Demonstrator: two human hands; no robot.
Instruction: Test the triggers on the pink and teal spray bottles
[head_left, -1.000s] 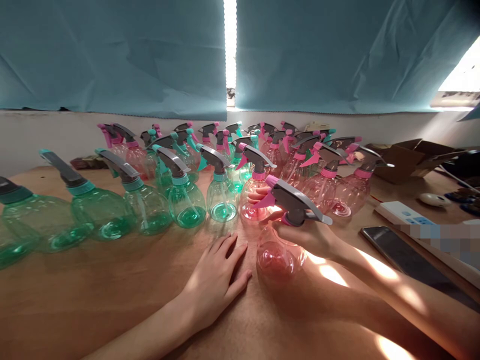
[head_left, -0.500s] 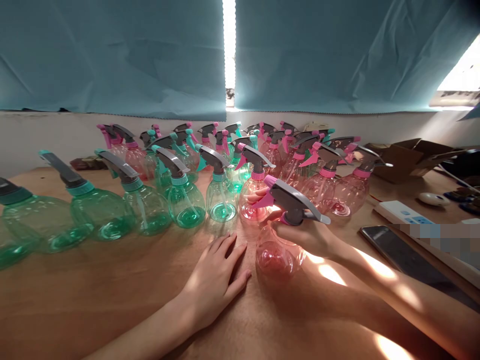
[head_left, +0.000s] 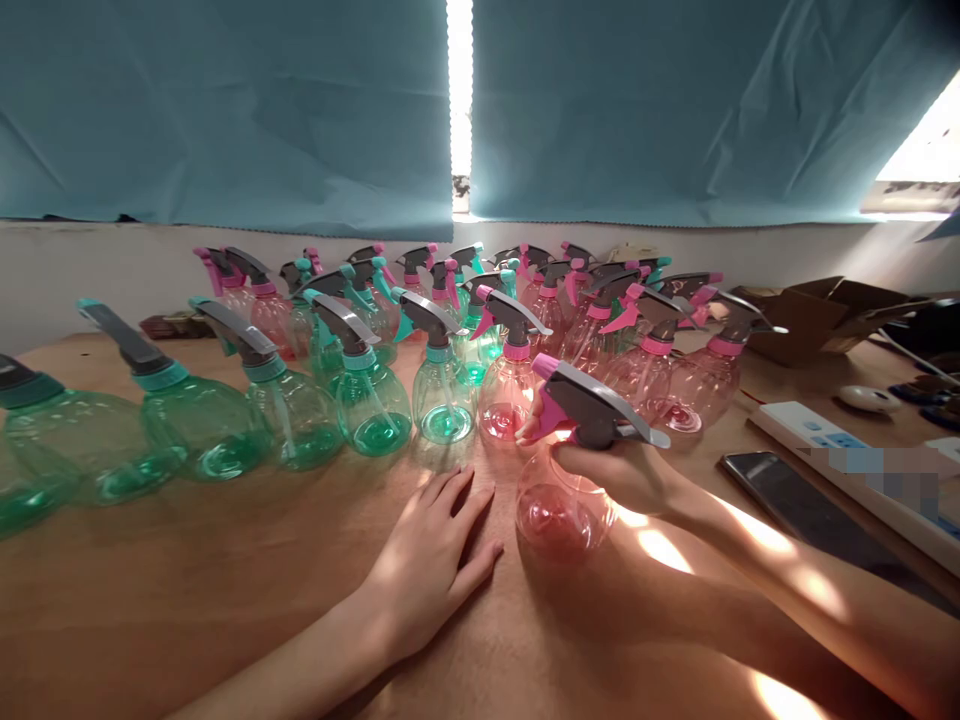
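Observation:
My right hand (head_left: 619, 468) is wrapped round the neck of a clear pink spray bottle (head_left: 559, 515) with a grey and pink trigger head. The bottle stands nearly upright in front of me, and some of my fingers are hidden behind it. To its left, my left hand (head_left: 439, 545) lies flat on the wooden table (head_left: 300, 580), fingers apart and holding nothing. Just beyond are another pink spray bottle (head_left: 504, 400) and a green spray bottle (head_left: 442, 405). More green bottles (head_left: 202, 430) line up to the left.
Several pink and green spray bottles crowd the back of the table by the wall. On the right lie a dark phone (head_left: 810, 520), a white power strip (head_left: 817, 430), a white mouse (head_left: 866, 399) and an open cardboard box (head_left: 817, 320). Blue curtains (head_left: 225, 110) hang behind.
My right hand and the held pink spray bottle have shifted slightly to the right. Its fingers have drawn in closer around the trigger. The left hand has stayed still.

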